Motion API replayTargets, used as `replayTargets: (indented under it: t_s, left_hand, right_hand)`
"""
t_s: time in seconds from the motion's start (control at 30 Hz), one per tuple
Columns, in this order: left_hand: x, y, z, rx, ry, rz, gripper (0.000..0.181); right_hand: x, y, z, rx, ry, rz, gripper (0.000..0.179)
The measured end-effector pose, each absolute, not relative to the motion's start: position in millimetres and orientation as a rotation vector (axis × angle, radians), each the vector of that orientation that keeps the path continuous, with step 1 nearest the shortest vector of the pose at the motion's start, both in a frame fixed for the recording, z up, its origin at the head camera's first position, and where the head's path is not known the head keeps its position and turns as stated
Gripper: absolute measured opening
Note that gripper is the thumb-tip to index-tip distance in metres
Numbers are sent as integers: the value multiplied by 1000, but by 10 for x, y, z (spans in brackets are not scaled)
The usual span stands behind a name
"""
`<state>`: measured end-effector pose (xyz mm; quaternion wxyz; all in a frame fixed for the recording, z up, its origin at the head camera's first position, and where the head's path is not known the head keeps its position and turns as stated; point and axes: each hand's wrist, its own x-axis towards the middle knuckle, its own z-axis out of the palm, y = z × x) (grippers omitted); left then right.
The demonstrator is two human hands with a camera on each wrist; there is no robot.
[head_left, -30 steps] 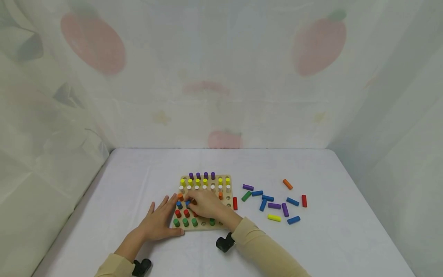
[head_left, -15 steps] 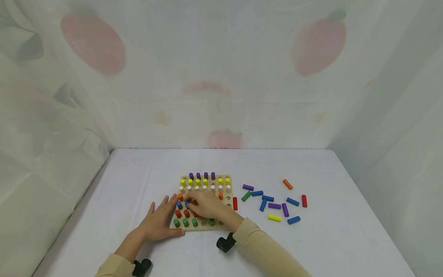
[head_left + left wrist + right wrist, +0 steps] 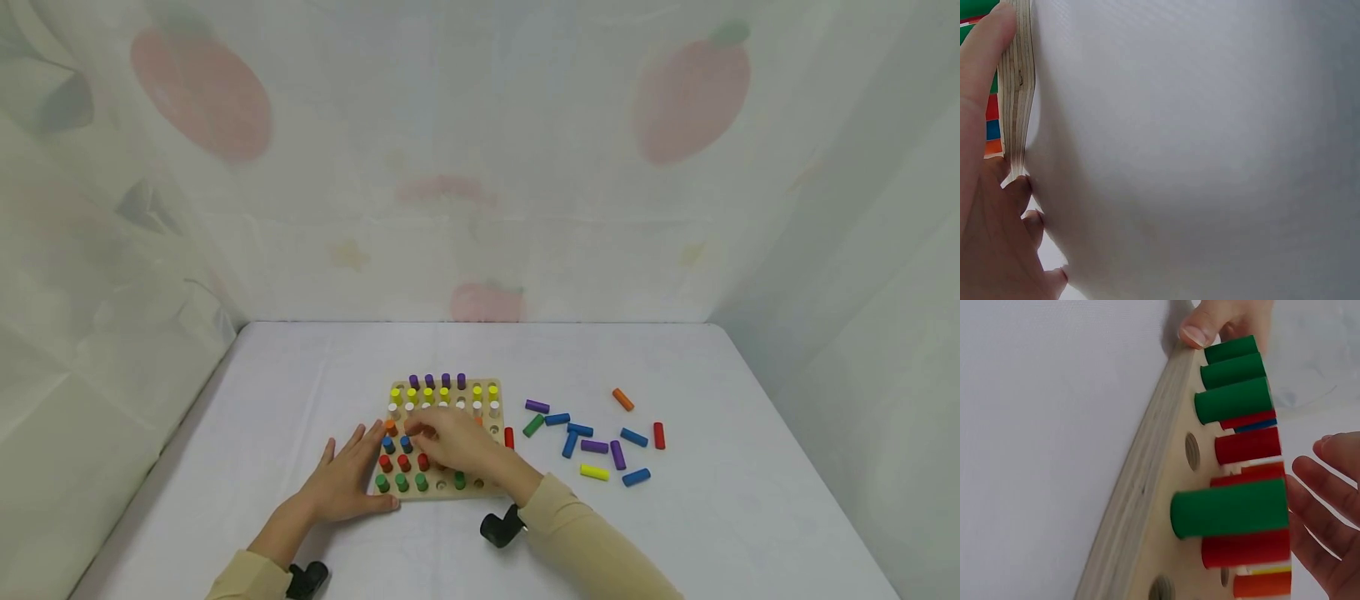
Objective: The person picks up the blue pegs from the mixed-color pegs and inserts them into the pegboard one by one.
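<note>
A wooden pegboard point(image 3: 430, 497) stands in the middle of the head view, with rows of coloured pegs upright in its holes. My left hand point(image 3: 341, 483) touches the board's left side, fingers spread and thumb by the near corner. Two blue pegs stand in one row; the right one, a blue peg point(image 3: 406, 445), is just left of my right hand point(image 3: 448, 440). That hand hovers over the board, covering several holes and pegs. In the right wrist view its loosely bent fingers point(image 3: 1322, 478) hold nothing, beside the upright green pegs point(image 3: 1232, 509).
Loose pegs lie right of the board: several blue ones, purple ones, a green peg point(image 3: 533, 425), a yellow peg point(image 3: 595, 472), an orange peg point(image 3: 623, 399) and red ones. One red peg point(image 3: 509, 437) lies against the board's right edge. White cloth covers the table point(image 3: 712, 517).
My right hand has let go of the second blue peg, which stays upright in the board, and has moved slightly right. The left hand has not moved.
</note>
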<state>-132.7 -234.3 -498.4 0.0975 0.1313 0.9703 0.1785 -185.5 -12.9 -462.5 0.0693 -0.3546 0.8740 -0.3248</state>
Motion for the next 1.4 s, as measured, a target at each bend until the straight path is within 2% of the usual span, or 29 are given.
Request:
replayTargets:
  t_s: [0.73, 1.4]
  left_hand:
    - [-1322, -2346, -4991, 368, 2872, 516, 117]
    - [-1317, -2350, -4975, 381, 2868, 538, 117]
  right_hand:
    - [-1935, 522, -4492, -1069, 2771, -1057, 19]
    - [-2212, 1403, -4745, -961, 2838, -964, 33]
